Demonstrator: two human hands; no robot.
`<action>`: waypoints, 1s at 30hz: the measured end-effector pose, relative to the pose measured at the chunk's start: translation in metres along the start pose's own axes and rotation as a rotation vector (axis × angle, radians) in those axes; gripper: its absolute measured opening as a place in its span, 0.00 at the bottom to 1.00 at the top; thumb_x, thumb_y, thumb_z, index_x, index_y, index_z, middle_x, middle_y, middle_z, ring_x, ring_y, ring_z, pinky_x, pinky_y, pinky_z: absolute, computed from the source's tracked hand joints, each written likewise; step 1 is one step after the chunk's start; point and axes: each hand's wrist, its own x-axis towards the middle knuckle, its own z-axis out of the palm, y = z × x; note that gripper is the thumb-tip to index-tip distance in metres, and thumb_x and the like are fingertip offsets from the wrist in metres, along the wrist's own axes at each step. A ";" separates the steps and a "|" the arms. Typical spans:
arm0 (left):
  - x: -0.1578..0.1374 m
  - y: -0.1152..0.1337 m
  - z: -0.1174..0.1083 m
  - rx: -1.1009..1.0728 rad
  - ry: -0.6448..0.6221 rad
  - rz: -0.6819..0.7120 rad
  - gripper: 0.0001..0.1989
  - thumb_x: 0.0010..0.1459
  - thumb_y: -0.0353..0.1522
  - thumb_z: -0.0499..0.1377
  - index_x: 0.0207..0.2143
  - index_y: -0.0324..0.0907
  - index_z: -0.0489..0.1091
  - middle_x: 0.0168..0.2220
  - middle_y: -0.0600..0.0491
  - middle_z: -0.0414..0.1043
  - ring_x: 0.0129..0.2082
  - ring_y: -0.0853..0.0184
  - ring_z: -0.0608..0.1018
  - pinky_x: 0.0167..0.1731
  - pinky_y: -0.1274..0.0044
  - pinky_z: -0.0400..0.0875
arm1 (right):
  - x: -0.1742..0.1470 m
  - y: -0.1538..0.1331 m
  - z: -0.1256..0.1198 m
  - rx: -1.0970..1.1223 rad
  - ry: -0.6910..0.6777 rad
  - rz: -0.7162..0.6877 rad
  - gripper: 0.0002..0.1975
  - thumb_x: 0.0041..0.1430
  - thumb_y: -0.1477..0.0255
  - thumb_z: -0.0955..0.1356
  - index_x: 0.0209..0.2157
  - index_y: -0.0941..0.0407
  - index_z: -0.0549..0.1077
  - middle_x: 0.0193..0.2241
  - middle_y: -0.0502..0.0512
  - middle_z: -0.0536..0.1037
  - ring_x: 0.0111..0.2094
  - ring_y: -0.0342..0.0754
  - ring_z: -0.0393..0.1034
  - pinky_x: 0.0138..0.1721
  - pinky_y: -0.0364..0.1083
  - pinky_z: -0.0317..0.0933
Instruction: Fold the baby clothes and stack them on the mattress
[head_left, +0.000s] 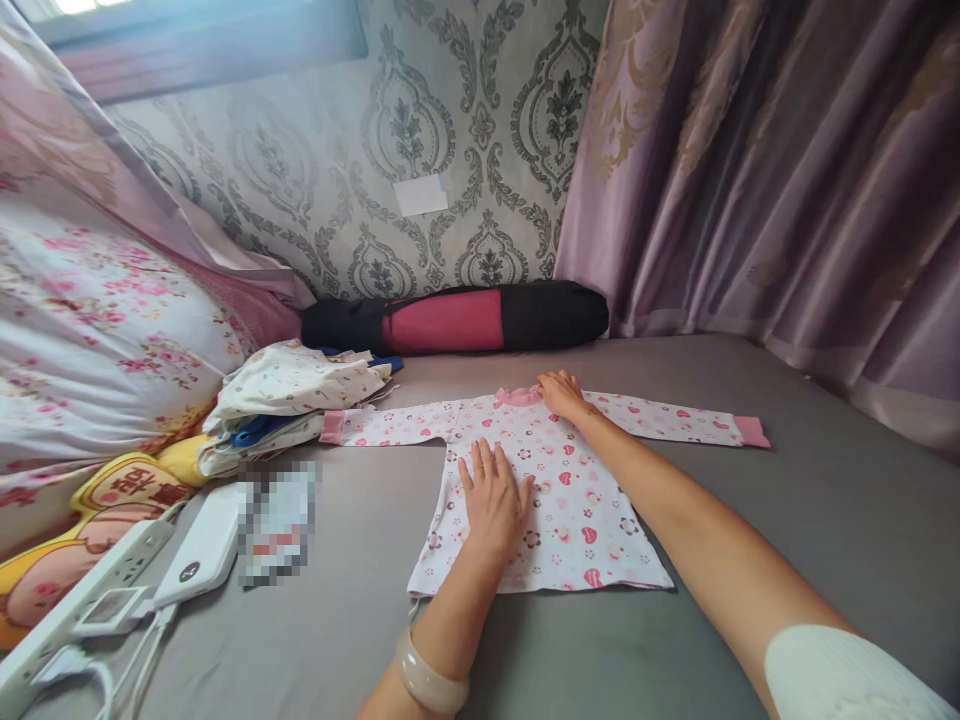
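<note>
Shirt (559, 500) partly covered: left grip (493, 498) spread wide; right grip (562, 393) at collar (516, 397), hold unclear.

Seen from the head of the person whose left hand (493, 495) and right hand (561, 393) extend in from below, a single camera looks forward and down across a gray sheet (360, 560), near the printed shirt (559, 490) at center, its wide view rising to the patterned wall (480, 130) and purple curtain (750, 180).
</note>
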 end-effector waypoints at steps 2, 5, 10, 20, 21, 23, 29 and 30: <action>0.001 -0.006 0.003 0.000 -0.038 -0.047 0.35 0.65 0.46 0.41 0.63 0.28 0.53 0.66 0.33 0.45 0.67 0.48 0.48 0.63 0.54 0.45 | 0.004 -0.001 0.004 -0.004 0.009 0.014 0.17 0.66 0.72 0.57 0.49 0.55 0.72 0.50 0.62 0.71 0.53 0.58 0.58 0.49 0.51 0.50; 0.002 -0.007 0.008 -0.025 -0.104 -0.079 0.36 0.65 0.47 0.39 0.64 0.27 0.52 0.66 0.32 0.45 0.67 0.47 0.49 0.62 0.53 0.46 | 0.005 -0.002 0.010 -0.008 0.041 0.044 0.17 0.66 0.73 0.56 0.50 0.56 0.71 0.51 0.62 0.69 0.53 0.57 0.57 0.50 0.51 0.49; 0.001 -0.005 0.009 -0.050 -0.104 -0.089 0.36 0.64 0.47 0.38 0.64 0.29 0.52 0.66 0.32 0.46 0.67 0.46 0.49 0.61 0.51 0.47 | 0.003 -0.007 0.012 -0.016 0.074 0.099 0.18 0.66 0.74 0.55 0.51 0.58 0.70 0.51 0.64 0.68 0.53 0.57 0.58 0.50 0.52 0.50; 0.011 -0.015 0.002 -0.072 0.001 -0.121 0.32 0.65 0.42 0.41 0.60 0.27 0.58 0.63 0.33 0.55 0.65 0.49 0.55 0.62 0.59 0.52 | 0.004 -0.064 0.010 0.019 -0.001 -0.201 0.18 0.67 0.71 0.55 0.50 0.51 0.71 0.52 0.57 0.70 0.52 0.55 0.59 0.49 0.50 0.52; 0.012 -0.017 0.004 -0.072 -0.011 -0.128 0.32 0.65 0.42 0.41 0.60 0.27 0.57 0.63 0.33 0.54 0.65 0.49 0.55 0.62 0.59 0.52 | 0.005 -0.068 0.011 0.016 -0.004 -0.196 0.18 0.67 0.71 0.55 0.49 0.51 0.71 0.51 0.58 0.70 0.52 0.56 0.58 0.49 0.51 0.52; 0.012 -0.019 0.007 -0.075 -0.034 -0.143 0.33 0.65 0.43 0.41 0.61 0.27 0.56 0.64 0.32 0.52 0.65 0.49 0.55 0.62 0.59 0.52 | 0.007 -0.073 0.015 0.012 0.004 -0.168 0.17 0.67 0.71 0.56 0.49 0.52 0.72 0.51 0.60 0.69 0.53 0.56 0.58 0.50 0.51 0.52; 0.016 -0.027 0.006 -0.120 -0.087 -0.189 0.40 0.62 0.51 0.43 0.63 0.27 0.52 0.66 0.30 0.45 0.67 0.45 0.48 0.62 0.57 0.49 | 0.012 -0.075 0.023 0.033 0.071 -0.099 0.16 0.68 0.71 0.55 0.47 0.55 0.71 0.49 0.62 0.68 0.51 0.54 0.60 0.50 0.50 0.52; 0.016 -0.028 0.005 -0.129 -0.096 -0.198 0.41 0.61 0.52 0.43 0.64 0.27 0.51 0.66 0.29 0.44 0.67 0.44 0.47 0.62 0.56 0.48 | 0.012 -0.075 0.025 0.045 0.091 -0.086 0.16 0.68 0.71 0.55 0.47 0.56 0.70 0.49 0.63 0.68 0.51 0.54 0.60 0.50 0.50 0.52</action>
